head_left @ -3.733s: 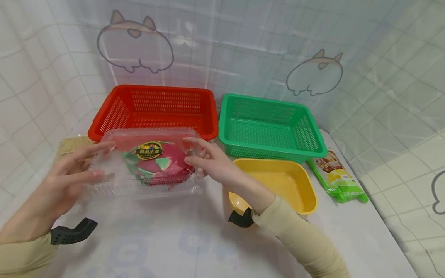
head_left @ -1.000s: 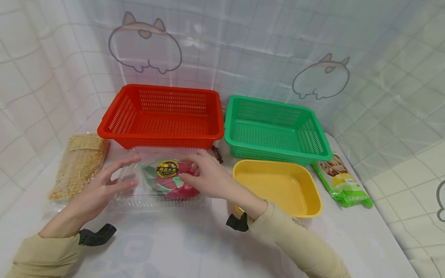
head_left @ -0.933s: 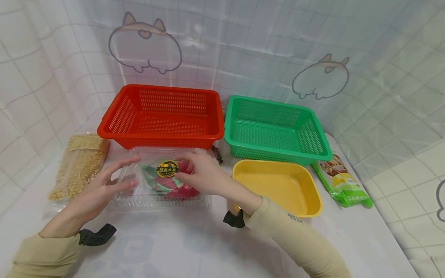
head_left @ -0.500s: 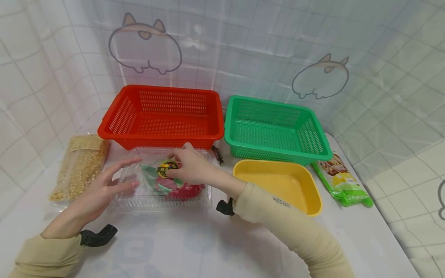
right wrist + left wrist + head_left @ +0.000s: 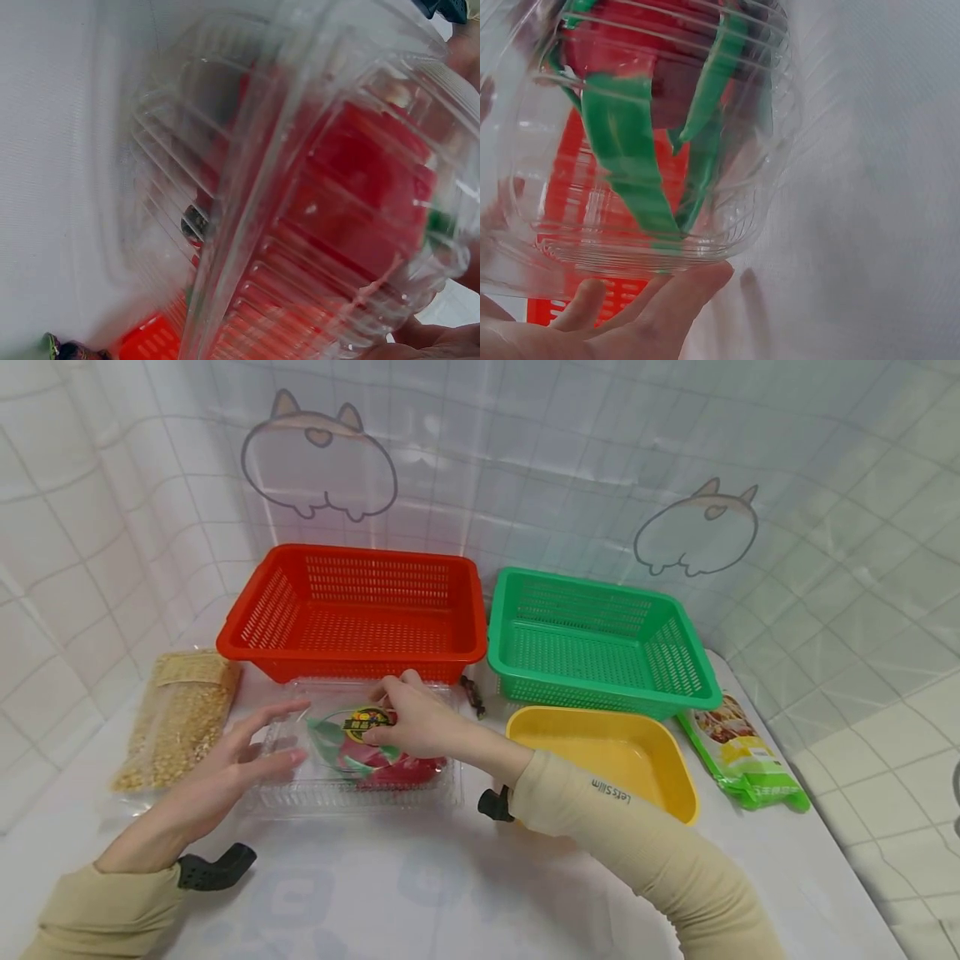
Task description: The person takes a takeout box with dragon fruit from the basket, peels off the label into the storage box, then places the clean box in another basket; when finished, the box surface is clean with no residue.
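Note:
A clear plastic clamshell box lies on the table in front of the red basket, with red-and-green dragon fruit inside. Its lid carries a black-and-gold sticker. At the box's left end is my left hand, thumb and fingers spread apart. My right hand is over the lid, thumb by the sticker and fingers loosely bent towards the back edge; contact beneath them is hidden. In the left wrist view, fingers lie close to the box's ribbed end. The right wrist view shows dragon fruit through the plastic.
Behind the box stands a red basket, with a green basket to its right. A yellow tub sits before the green one. A bag of kernels lies left, a green food packet right. A small dark item lies between baskets.
The raised box has been set down on the table. My right hand has shifted left from its right end to above the sticker. My left hand has stayed almost still during the last second.

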A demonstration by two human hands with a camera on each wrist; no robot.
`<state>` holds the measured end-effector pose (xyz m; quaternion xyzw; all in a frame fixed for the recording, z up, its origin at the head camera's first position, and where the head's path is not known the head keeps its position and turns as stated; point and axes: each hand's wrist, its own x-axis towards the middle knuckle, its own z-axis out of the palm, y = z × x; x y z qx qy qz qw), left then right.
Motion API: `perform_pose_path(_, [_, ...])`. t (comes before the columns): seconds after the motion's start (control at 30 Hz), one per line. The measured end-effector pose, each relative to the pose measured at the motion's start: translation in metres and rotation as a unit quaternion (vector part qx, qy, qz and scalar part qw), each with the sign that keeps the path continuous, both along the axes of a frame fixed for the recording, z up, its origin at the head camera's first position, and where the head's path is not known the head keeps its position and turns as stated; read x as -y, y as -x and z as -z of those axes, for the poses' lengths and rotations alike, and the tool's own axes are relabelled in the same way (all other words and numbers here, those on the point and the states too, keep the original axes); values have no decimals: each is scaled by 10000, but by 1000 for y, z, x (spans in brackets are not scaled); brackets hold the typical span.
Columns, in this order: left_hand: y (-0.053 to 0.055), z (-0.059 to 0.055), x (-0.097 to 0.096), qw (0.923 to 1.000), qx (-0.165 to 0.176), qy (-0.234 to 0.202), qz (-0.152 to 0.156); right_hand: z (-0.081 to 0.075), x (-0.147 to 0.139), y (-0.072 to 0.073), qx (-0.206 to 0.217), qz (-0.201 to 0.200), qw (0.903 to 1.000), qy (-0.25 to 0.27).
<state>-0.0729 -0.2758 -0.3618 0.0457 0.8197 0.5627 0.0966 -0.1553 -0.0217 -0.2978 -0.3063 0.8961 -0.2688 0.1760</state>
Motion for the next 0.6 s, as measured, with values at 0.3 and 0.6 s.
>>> perform_pose_path(0.3, [0,1,0,9998,-103,128,77,1,0,-1,-21,-26,10000,84])
perform_pose_path(0.6, [1,0,1,9998,-75,137,92,3,-1,1,-16,-138,9993,339])
